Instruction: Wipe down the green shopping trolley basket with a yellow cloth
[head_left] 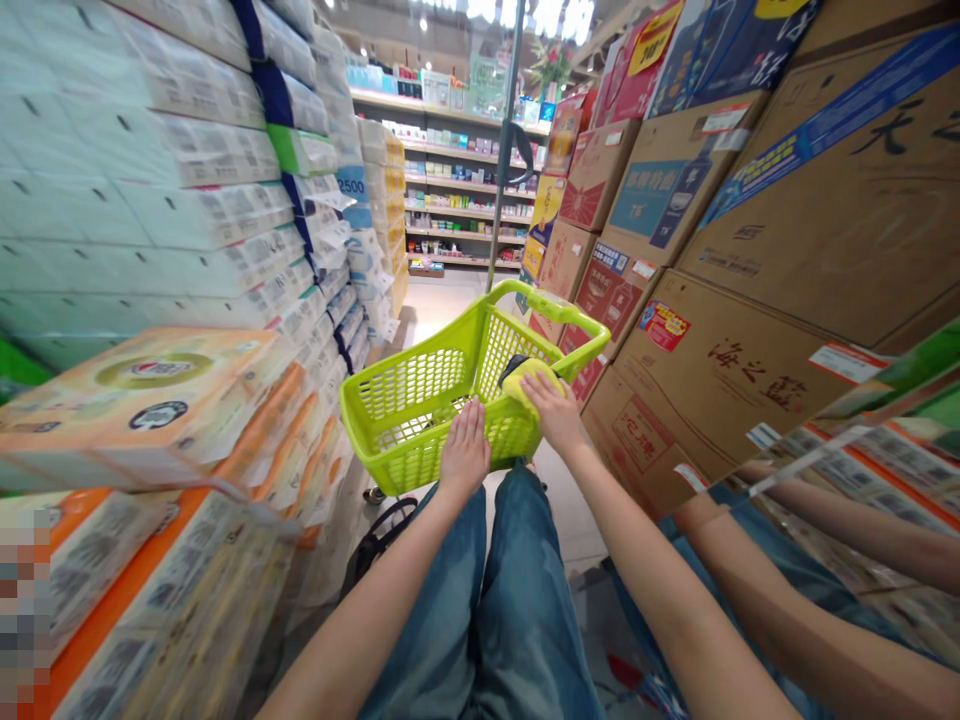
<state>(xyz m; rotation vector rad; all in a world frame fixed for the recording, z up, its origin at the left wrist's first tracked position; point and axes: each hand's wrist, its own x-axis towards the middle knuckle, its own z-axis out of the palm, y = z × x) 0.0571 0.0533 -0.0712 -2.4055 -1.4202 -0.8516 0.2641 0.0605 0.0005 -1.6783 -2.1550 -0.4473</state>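
Note:
A lime-green plastic shopping basket (405, 370) with perforated walls sits in front of my knees, tilted a little. My left hand (466, 448) rests against its near side, fingers stretched out and together, holding nothing. At the basket's right end my right hand (551, 398) presses a yellow cloth (521, 385) onto the rim, below the raised handle (551, 305). A dark patch shows at the cloth's far edge; whether it belongs to the cloth I cannot tell. Part of the basket's near wall is hidden behind my hands.
Tissue packs (142, 390) are stacked high on the left. Cardboard cartons (750, 370) form a wall on the right, with a reflecting surface (847, 520) nearby mirroring my arm. A metal pole (506, 150) stands beyond the basket, before stocked shelves (465, 185). A black bag (375, 535) lies by my leg.

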